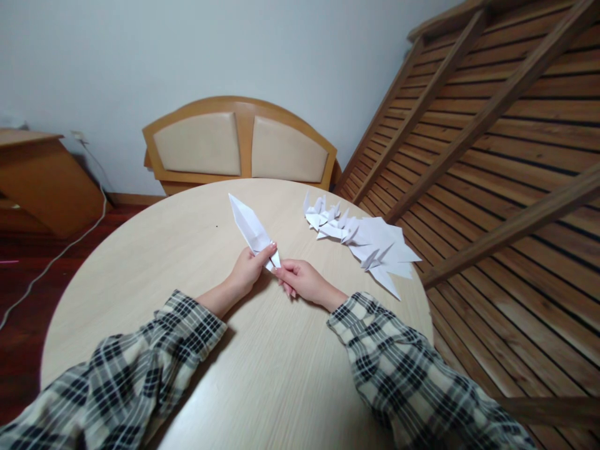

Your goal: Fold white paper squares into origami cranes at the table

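Note:
A long, pointed piece of folded white paper (249, 226) sticks up and away from me over the round wooden table (187, 262). My left hand (247, 270) pinches its near end between thumb and fingers. My right hand (300, 279) is closed on the same near tip from the right side. Both forearms wear plaid sleeves and rest on the table.
A heap of folded white paper figures and flat sheets (360, 240) lies on the table's right side, near its edge. A wooden chair with beige pads (239, 147) stands behind the table. A slatted wooden frame (506, 162) leans at right. A cabinet and cable (42, 181) are at left.

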The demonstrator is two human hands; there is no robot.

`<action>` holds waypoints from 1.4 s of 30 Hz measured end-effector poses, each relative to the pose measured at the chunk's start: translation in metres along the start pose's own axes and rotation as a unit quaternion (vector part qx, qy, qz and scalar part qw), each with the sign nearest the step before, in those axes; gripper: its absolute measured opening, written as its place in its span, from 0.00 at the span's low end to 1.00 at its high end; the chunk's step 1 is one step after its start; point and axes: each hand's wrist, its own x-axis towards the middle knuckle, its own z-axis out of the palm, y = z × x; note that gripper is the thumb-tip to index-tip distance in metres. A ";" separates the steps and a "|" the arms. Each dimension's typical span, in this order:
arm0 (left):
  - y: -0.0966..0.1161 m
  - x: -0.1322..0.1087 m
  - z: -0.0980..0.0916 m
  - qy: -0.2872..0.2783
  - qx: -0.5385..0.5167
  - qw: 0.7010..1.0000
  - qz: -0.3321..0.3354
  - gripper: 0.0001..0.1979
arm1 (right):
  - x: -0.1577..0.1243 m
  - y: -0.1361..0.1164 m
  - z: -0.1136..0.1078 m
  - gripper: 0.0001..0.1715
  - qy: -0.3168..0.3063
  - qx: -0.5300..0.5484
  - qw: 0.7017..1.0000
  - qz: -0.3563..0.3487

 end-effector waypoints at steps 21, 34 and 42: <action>-0.008 0.010 -0.008 0.055 0.029 0.997 0.051 0.20 | 0.005 0.004 -0.004 0.29 0.049 0.117 0.992 0.002; -0.009 0.004 -0.006 -0.109 0.088 0.990 0.021 0.23 | 0.003 0.000 -0.002 0.16 0.028 0.069 0.997 0.000; -0.002 0.003 -0.001 -0.121 0.085 0.988 0.051 0.32 | 0.004 0.003 -0.003 0.19 0.061 0.116 0.991 -0.022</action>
